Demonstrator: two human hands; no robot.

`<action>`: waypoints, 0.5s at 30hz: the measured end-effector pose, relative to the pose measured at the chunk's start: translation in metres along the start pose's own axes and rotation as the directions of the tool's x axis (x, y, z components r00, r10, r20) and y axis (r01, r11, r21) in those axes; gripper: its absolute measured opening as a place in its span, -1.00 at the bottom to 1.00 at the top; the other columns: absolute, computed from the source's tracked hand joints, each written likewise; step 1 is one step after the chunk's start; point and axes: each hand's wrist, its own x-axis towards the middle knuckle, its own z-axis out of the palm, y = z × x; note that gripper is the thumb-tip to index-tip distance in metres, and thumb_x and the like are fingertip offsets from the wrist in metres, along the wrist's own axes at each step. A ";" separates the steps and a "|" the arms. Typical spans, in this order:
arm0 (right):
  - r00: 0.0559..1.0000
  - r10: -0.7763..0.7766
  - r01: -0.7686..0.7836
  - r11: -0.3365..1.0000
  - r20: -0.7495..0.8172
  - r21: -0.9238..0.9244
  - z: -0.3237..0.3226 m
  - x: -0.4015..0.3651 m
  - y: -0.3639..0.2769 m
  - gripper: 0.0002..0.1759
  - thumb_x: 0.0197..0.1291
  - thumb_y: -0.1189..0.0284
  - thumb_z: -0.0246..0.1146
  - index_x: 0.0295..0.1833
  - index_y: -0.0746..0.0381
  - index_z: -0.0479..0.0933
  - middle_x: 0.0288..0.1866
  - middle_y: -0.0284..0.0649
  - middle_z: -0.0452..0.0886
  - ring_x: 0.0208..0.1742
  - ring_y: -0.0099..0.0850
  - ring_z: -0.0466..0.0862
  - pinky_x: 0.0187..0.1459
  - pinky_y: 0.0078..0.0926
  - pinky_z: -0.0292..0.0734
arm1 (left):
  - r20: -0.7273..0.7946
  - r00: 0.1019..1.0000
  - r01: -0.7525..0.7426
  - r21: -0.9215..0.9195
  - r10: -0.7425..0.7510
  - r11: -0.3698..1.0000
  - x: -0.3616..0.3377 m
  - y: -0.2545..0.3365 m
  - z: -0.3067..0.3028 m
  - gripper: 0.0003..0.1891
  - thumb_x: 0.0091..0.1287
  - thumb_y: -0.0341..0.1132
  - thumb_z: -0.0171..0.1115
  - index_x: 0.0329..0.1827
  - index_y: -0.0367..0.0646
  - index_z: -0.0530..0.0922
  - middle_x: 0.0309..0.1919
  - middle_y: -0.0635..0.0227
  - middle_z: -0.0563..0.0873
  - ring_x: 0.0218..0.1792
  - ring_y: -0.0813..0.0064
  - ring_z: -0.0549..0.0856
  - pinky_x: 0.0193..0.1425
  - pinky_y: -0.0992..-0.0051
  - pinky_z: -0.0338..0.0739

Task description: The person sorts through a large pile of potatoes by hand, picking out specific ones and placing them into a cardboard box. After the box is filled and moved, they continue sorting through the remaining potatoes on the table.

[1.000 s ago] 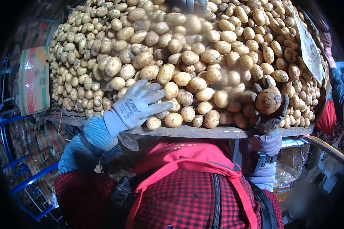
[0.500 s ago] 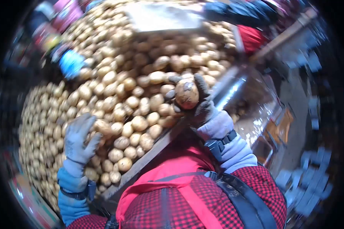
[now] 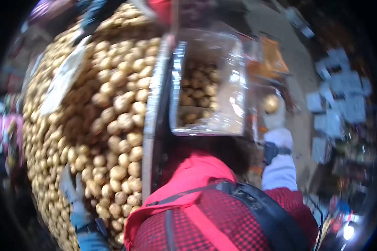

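While the view is smeared by motion, I log the following from my feed.

Item: one potato [image 3: 271, 103], pale tan, roundish. Location: in the gloved right hand [image 3: 275, 120], beyond the right edge of the plastic-lined box [image 3: 207, 132], apart from it. Grip: closed about the potato; individual fingers too blurred to count.

Item: left hand [image 3: 71, 186], gloved. Location: on the heap of potatoes [image 3: 117, 123], towards its lower left. State: open, thumb apart from the fingers; whether the palm touches any one potato, I cannot tell.

Item: the box itself, beside the long rim [image 3: 148, 167] that bounds the heap on the right. Contents: loose potatoes [image 3: 199, 88], gathered towards the box's left edge, clear plastic along its walls.

Item: white sheet [image 3: 65, 81], lying across the heap near its upper left edge.

Item: co-worker's sleeve [image 3: 95, 14], reaching over the heap's upper edge, apart from both my hands.

Step in hand, as I judge it: a single-potato hold, well off the heap. Requirement for any move from here: a firm, even grip on the rounded skin, and clearance from the box's right edge and its loose plastic.
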 end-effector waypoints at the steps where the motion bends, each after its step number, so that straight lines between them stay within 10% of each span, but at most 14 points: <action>1: 0.989 0.111 -0.110 0.994 0.093 -0.021 0.000 -0.012 0.032 0.01 0.00 0.34 0.73 0.54 0.28 0.36 0.34 -0.03 0.62 0.39 -0.20 0.63 0.40 -0.23 0.58 | -0.014 1.000 0.023 -0.021 -0.023 1.000 0.003 0.015 -0.004 -0.40 0.37 -0.27 0.40 0.46 -0.29 0.56 0.27 -0.10 0.72 0.31 -0.16 0.66 0.44 0.01 0.51; 2: 0.963 0.147 -0.163 0.985 0.224 0.055 0.008 -0.032 0.105 -0.08 0.06 0.38 0.68 0.50 0.27 0.37 0.33 -0.05 0.61 0.37 -0.24 0.63 0.34 -0.21 0.65 | -0.028 0.999 0.019 0.014 -0.018 1.000 0.005 0.023 -0.008 -0.40 0.35 -0.26 0.44 0.46 -0.24 0.57 0.25 -0.09 0.72 0.27 -0.18 0.67 0.41 -0.01 0.52; 3: 0.836 0.431 -0.547 0.624 0.339 0.558 0.035 -0.039 0.166 -0.17 0.07 0.49 0.63 0.44 0.26 0.40 0.30 -0.06 0.61 0.36 -0.26 0.64 0.27 -0.18 0.70 | -0.098 0.995 0.008 0.038 -0.004 0.999 0.002 0.027 -0.009 -0.39 0.34 -0.21 0.46 0.45 -0.18 0.58 0.23 -0.07 0.72 0.24 -0.14 0.67 0.39 0.00 0.52; 4: 0.882 0.354 -0.464 0.766 0.311 0.445 0.040 -0.043 0.192 -0.23 0.20 0.39 0.56 0.47 0.26 0.39 0.39 -0.01 0.58 0.36 -0.16 0.64 0.31 -0.11 0.69 | -0.096 0.995 0.037 0.122 -0.025 0.992 -0.001 0.026 -0.005 -0.39 0.36 -0.15 0.45 0.45 -0.13 0.57 0.26 -0.02 0.71 0.29 -0.09 0.64 0.45 0.02 0.45; 5: 0.674 0.514 -0.737 0.422 0.530 0.529 0.031 -0.031 0.170 -0.23 0.39 0.21 0.40 0.58 0.27 0.29 0.54 0.04 0.46 0.41 -0.09 0.62 0.36 -0.07 0.64 | -0.046 0.995 0.093 0.060 -0.090 0.994 -0.001 0.026 -0.009 -0.38 0.36 -0.07 0.43 0.46 -0.08 0.57 0.31 0.03 0.69 0.36 -0.06 0.59 0.51 0.03 0.38; 7: 0.422 0.727 -0.778 -0.017 0.542 0.628 0.030 0.031 -0.020 -0.38 0.60 0.26 0.17 0.66 0.14 0.24 0.59 0.04 0.44 0.53 0.00 0.53 0.50 -0.17 0.55 | -0.044 0.989 0.143 0.103 -0.139 0.984 -0.001 0.032 -0.012 -0.34 0.36 0.01 0.42 0.50 0.00 0.54 0.38 0.08 0.66 0.43 0.00 0.55 0.57 0.04 0.31; 11: 0.774 0.186 -0.621 0.410 0.606 0.668 0.075 0.099 -0.153 -0.34 0.69 0.16 -0.05 0.73 0.20 0.12 0.69 0.08 0.31 0.54 -0.13 0.53 0.45 -0.19 0.55 | 0.002 0.989 0.148 0.161 -0.150 0.976 -0.003 0.031 -0.014 -0.35 0.42 -0.02 0.35 0.56 0.05 0.51 0.44 0.09 0.62 0.48 0.02 0.53 0.61 0.05 0.29; 13: 0.690 -0.163 -0.691 0.141 0.705 0.709 0.100 0.123 -0.193 -0.33 0.72 0.07 -0.12 0.73 0.20 0.14 0.63 0.03 0.40 0.50 -0.20 0.56 0.37 -0.33 0.58 | 0.031 0.984 0.168 0.126 -0.174 0.978 -0.012 0.033 -0.015 -0.34 0.42 0.01 0.34 0.57 0.07 0.50 0.49 0.09 0.58 0.54 0.03 0.48 0.66 0.05 0.24; 15: 0.714 -0.206 -0.543 0.439 0.669 0.716 0.098 0.104 -0.306 -0.31 0.73 0.02 -0.18 0.73 0.21 0.16 0.56 -0.05 0.47 0.40 -0.29 0.62 0.25 -0.46 0.60 | -0.008 0.973 0.229 0.060 -0.229 0.972 -0.024 0.052 -0.030 -0.32 0.42 0.04 0.35 0.58 0.06 0.48 0.51 0.08 0.57 0.56 0.01 0.46 0.67 0.04 0.23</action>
